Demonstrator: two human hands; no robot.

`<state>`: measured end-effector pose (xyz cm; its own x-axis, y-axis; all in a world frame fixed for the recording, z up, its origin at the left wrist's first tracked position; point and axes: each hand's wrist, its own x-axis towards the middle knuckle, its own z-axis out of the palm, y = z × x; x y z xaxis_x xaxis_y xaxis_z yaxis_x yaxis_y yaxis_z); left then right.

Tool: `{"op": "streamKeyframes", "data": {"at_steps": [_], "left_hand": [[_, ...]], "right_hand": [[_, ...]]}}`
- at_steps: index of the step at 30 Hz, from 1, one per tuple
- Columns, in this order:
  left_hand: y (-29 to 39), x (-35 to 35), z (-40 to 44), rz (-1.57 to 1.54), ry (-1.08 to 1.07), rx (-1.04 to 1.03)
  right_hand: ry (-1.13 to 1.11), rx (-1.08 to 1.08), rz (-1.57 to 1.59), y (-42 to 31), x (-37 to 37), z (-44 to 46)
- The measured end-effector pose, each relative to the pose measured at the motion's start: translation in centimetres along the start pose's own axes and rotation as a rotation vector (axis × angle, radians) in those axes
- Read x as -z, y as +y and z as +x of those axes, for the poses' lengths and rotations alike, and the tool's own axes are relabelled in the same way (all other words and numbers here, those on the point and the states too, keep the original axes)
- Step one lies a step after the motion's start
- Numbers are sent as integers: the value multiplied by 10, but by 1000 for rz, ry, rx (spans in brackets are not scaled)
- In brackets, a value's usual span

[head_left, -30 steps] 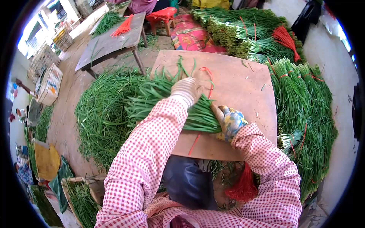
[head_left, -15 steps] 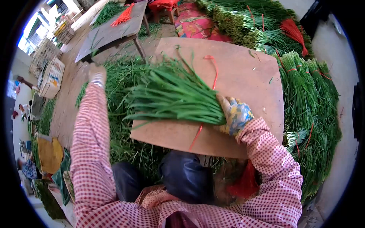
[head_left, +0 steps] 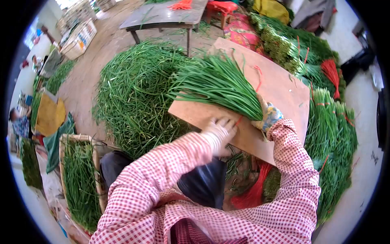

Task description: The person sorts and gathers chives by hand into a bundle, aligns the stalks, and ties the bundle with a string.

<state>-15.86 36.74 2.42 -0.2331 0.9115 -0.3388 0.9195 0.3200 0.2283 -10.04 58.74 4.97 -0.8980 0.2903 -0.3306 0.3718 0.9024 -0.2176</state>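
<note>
A bunch of garlic chives [head_left: 227, 85] lies across the tan board [head_left: 284, 93], leaves toward the upper left. My right hand [head_left: 268, 114], in a patterned glove, is closed around the cut end of the bunch. Under the bunch runs a red tie [head_left: 258, 77]; one end shows beyond the leaves, the other near the board's front edge. My left hand [head_left: 221, 132], in a pale glove and slightly blurred, is at that front edge beside the near end of the tie. Its fingers are apart, and I see nothing held in them.
Loose green leaves [head_left: 134, 93] form a large heap left of the board. Tied bunches [head_left: 325, 118] are stacked on the right. Red ties [head_left: 256, 189] hang below the board. A crate of greens [head_left: 79, 179] stands at lower left, a low table [head_left: 162, 18] behind. Another person [head_left: 20, 122] is at far left.
My left hand has come from far out on the left to the board's front edge. The right hand still grips the chives. The view has turned, bringing the crate into sight.
</note>
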Motion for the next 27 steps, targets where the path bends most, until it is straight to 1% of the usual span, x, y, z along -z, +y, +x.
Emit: {"op": "streamKeyframes", "data": {"at_steps": [1,3,5,7,8,9,10,11,14,15,16,17,18,19,21,23,24,25,27], "left_hand": [[6,-12,-1,68,32,24],[6,-15,-4,57,52,24],[5,-16,-5,37,78,13],[4,-2,-5,-15,4,24],[-2,-14,-2,-68,115,51],[1,-49,19,-60,262,80],[3,-82,39,-56,409,109],[0,-100,50,-88,449,111],[-7,-88,45,-233,479,52],[-8,-76,23,-293,451,53],[-7,-59,0,-352,423,46],[-5,-41,-24,-408,395,24],[-3,-25,-77,-328,452,-1],[3,-35,-102,-319,472,14],[-6,-65,-136,-403,878,-5],[-3,-89,-179,-388,1039,-24],[3,-86,-223,-536,956,1],[9,-91,-255,-514,986,19],[18,-110,-308,-551,1276,101]], "right_hand": [[-19,-13,2,3,3,6],[-12,41,20,4,12,14],[56,-8,-35,0,18,15],[196,77,14,9,-2,20],[185,184,83,7,-10,30],[161,97,75,2,-14,31],[280,247,128,9,-22,29],[280,299,313,38,-43,42],[212,500,287,132,-39,72],[461,424,63,141,-55,76],[452,463,62,128,-55,78],[477,436,77,116,-50,66],[502,409,94,101,-45,54],[531,379,96,88,-36,45],[533,332,46,54,-21,47],[543,329,-31,8,-5,40],[534,327,-77,-18,2,37],[520,328,-125,-44,8,35],[465,358,-213,-110,14,31]]}}
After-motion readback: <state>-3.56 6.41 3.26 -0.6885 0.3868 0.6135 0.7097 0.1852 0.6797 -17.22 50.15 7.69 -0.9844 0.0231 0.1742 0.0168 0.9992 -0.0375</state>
